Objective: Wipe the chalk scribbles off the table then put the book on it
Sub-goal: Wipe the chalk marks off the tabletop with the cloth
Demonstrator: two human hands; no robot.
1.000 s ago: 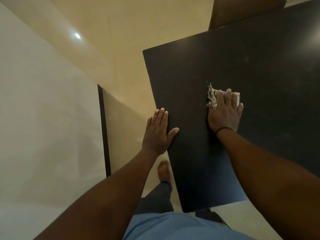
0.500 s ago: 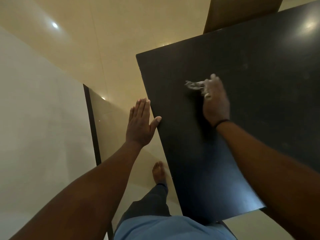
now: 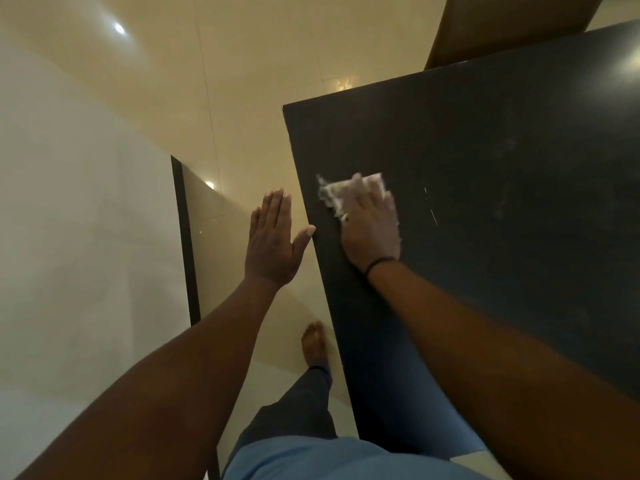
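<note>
table (image 3: 485, 271) under cloth (image 3: 332, 192), unlabelled

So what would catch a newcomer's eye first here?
The right hand pressing a pale cloth onto the black table near its left edge. Just right of it, thin white chalk marks remain. The left hand hangs flat beside the table, thumb at the edge.

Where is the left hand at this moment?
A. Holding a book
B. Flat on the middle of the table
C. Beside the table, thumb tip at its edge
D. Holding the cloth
C: the left hand is open over the floor beside the table, with only the thumb tip at its left edge.
</note>
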